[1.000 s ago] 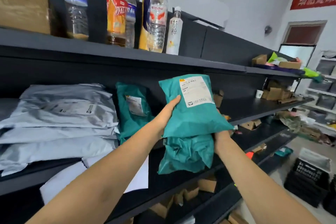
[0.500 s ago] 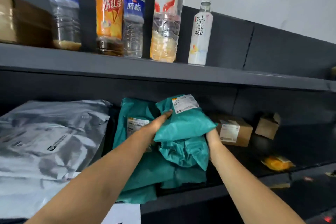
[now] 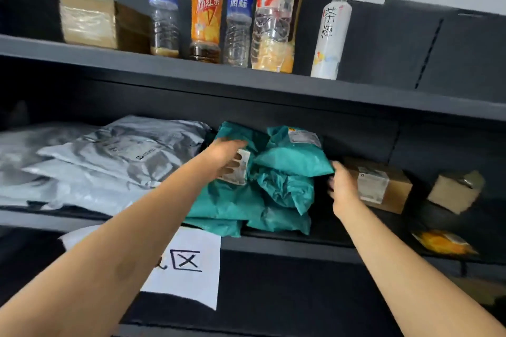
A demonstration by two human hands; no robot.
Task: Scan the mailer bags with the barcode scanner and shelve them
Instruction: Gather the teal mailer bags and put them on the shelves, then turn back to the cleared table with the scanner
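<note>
The teal mailer bag (image 3: 294, 157) lies on the middle shelf (image 3: 287, 241), resting on top of a second teal mailer (image 3: 232, 208), with its white label (image 3: 304, 136) facing up near the back wall. At 9 o'clock from the bag, the left hand (image 3: 223, 157) rests with fingers loosely spread on the label (image 3: 241, 169) of the lower teal mailer; it encloses nothing. At 3 o'clock from the bag, the right hand (image 3: 342, 185) sits with fingers slightly parted, fingertips at the bag's right edge; whether they touch it cannot be determined, and it grips nothing. Just beyond the right hand, at 3 o'clock, stands a labelled cardboard box (image 3: 383, 186), with a smaller cardboard box (image 3: 454, 190) further along and an orange packet (image 3: 442, 242) near the shelf's front edge. At 9 o'clock from the teal mailers lies a stack of grey mailer bags (image 3: 109, 161). At 6 o'clock, a white paper sign (image 3: 189, 265) hangs from the shelf front. At 12 o'clock, the upper shelf (image 3: 246, 78) carries a row of drink bottles (image 3: 235, 16) and a taped brown box (image 3: 90, 20).
</note>
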